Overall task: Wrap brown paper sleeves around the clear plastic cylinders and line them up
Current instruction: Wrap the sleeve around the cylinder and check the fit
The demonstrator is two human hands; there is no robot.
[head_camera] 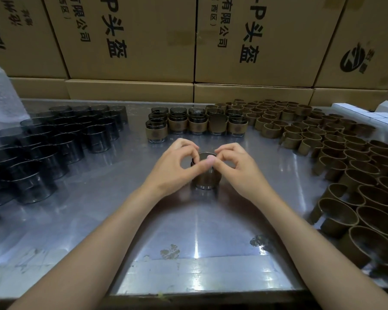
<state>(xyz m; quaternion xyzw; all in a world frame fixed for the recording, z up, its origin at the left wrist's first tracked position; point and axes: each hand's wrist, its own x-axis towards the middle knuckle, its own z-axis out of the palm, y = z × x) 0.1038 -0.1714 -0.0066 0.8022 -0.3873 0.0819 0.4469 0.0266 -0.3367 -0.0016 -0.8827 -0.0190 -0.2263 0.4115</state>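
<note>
Near the middle of the shiny metal worktop [211, 253] stands one clear plastic cylinder [206, 175], upright, with a brown paper sleeve [207, 178] round its wall and a bare clear band showing at its foot. The left hand [175, 165] and right hand [235, 165] both pinch it at its top rim with curled fingers and thumbs. Toward the far edge stand rows of sleeved cylinders [195, 125], bare dark-looking cylinders [54, 144] crowd the left side, and empty sleeves [336, 157] fill the right side.

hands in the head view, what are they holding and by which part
Both the left hand and right hand pinch one sleeved cylinder at its top rim, from opposite sides, as it stands on the metal table.
</note>
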